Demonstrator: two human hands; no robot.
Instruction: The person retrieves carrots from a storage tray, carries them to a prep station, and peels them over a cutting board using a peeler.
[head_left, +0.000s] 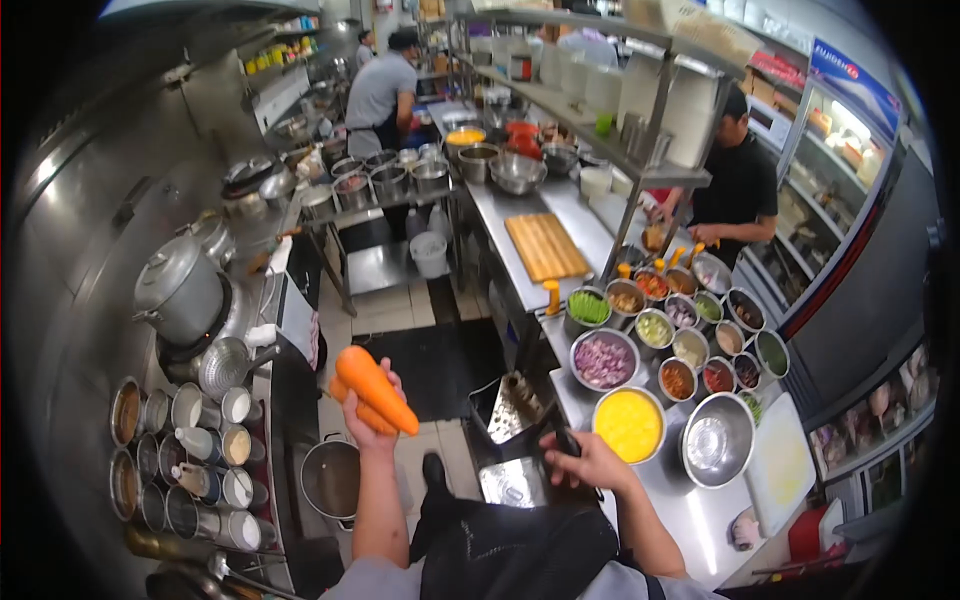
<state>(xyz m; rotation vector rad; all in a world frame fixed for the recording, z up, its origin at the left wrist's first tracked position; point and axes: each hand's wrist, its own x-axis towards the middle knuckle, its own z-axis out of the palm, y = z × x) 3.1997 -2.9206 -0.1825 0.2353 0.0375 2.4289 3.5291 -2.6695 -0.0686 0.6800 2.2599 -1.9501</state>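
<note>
My left hand (376, 412) is closed around two orange carrots (372, 385), raised over the floor between the stove side and the counter. The larger carrot lies across the front; the other shows partly behind it. My right hand (592, 465), at the counter's edge, has its fingers curled around a black handle (567, 440). What the handle belongs to cannot be made out. Close to this hand are a bowl of yellow liquid (628, 425) and a shiny rectangular metal piece (512, 484). An open bin with a perforated metal piece (512, 410) stands just beyond.
Several tubs of chopped vegetables (655, 328), a steel bowl (718, 440) and a white cutting board (782, 465) crowd the right counter. A wooden board (547, 247) lies farther back. At left are a lidded pot (180, 290) and a floor pot (331, 480). Co-workers (735, 185) stand farther off.
</note>
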